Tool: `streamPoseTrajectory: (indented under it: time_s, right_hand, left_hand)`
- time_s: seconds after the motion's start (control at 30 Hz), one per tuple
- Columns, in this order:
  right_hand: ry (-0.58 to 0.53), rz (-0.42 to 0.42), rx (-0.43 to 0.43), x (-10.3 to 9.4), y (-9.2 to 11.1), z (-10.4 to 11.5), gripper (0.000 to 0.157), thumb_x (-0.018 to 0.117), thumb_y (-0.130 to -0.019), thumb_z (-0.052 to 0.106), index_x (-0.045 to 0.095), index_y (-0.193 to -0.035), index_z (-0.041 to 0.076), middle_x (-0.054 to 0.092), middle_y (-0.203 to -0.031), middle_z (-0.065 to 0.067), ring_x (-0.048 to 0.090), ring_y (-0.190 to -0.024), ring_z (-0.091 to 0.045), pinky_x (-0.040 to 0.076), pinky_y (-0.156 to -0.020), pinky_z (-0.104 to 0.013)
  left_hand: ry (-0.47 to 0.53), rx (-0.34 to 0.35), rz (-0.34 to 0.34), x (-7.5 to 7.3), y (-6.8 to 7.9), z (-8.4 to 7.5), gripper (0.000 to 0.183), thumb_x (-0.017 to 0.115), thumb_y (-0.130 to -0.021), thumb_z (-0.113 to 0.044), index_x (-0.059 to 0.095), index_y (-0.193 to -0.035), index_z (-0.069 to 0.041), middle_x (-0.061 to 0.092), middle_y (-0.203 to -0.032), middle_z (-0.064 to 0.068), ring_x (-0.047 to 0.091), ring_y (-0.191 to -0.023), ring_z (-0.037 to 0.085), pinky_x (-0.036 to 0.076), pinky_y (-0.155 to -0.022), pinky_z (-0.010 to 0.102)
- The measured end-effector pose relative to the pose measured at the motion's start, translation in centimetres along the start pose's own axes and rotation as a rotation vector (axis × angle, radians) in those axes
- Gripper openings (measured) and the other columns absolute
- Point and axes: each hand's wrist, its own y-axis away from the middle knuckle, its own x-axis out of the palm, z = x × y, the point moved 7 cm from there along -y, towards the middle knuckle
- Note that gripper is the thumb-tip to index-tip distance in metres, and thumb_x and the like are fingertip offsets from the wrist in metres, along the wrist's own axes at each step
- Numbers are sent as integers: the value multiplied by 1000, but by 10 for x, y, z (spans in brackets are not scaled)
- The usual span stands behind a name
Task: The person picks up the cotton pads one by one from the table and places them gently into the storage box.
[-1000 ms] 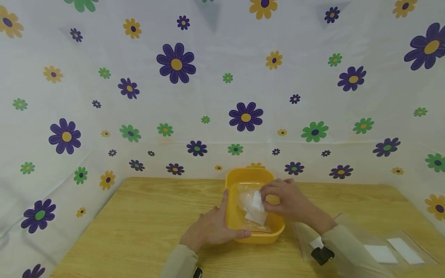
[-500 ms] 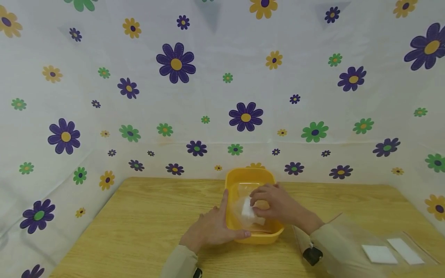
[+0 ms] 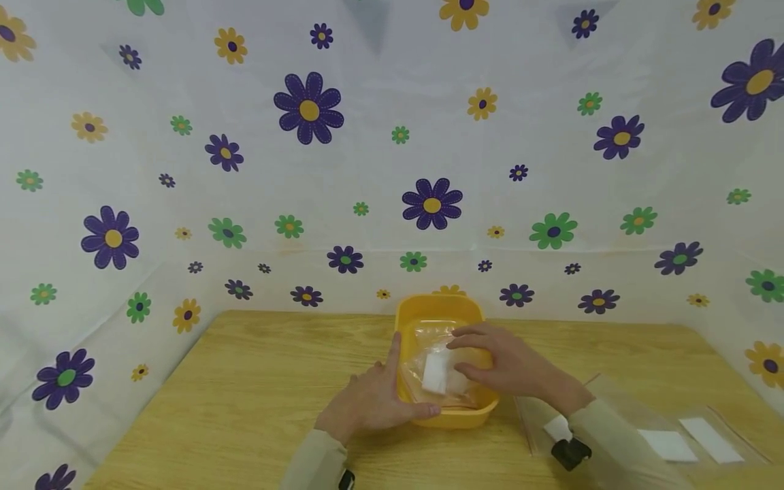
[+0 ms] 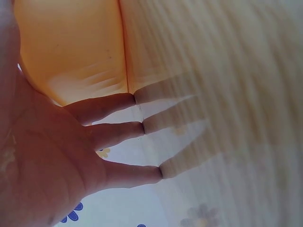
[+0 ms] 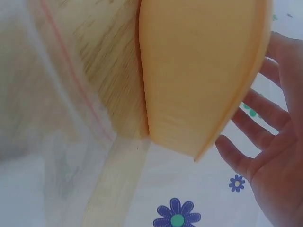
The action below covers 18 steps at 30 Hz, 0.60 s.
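A yellow plastic basin (image 3: 456,420) stands near the back of the table. Inside it lie clear plastic bags (image 3: 429,333) with a white rectangular piece (image 3: 435,372) showing on top. My left hand (image 3: 367,403) lies along the basin's left side, its thumb at the front rim. In the left wrist view the fingers (image 4: 113,135) are straight, with tips on the tabletop beside the basin wall (image 4: 71,52). My right hand (image 3: 517,365) hovers over the basin's right part, thumb and fingers spread apart near the bags. The right wrist view shows its fingers (image 5: 265,111) behind the basin's rim.
On the wooden table (image 3: 263,395) at the right lie several clear zip bags, including one with a white rectangle (image 3: 710,439) and another with a white piece (image 3: 667,446) beside the right sleeve. A white flowered cloth (image 3: 367,170) stands behind the table.
My right hand has moved left with a bag pinched in it, let it go in the basin, and drawn back to the right with fingers spread. My left hand has stayed at the basin.
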Motion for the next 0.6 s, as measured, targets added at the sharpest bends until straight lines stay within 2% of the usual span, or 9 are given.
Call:
streamPoseTrajectory:
  time_s: [0.43, 0.6]
  right_hand:
    - [26, -105, 1, -28, 35, -16, 48, 81, -89, 28, 68, -134, 18, 62, -144, -14, 60, -129, -39, 53, -100, -62]
    - [53, -116, 20, -37, 47, -21, 56, 81, -89, 32, 63, -140, 22, 58, -149, -13, 59, -131, -40, 53, -99, -64]
  left_hand:
    - [28, -5, 3, 0, -1, 1, 134, 63, -71, -89, -9, -166, -26, 45, -157, 26, 51, -138, 49, 27, -117, 74]
    - [40, -4, 7, 1, 0, 1, 135, 64, -71, -89, -9, -166, -26, 44, -157, 27, 50, -139, 47, 25, -118, 74]
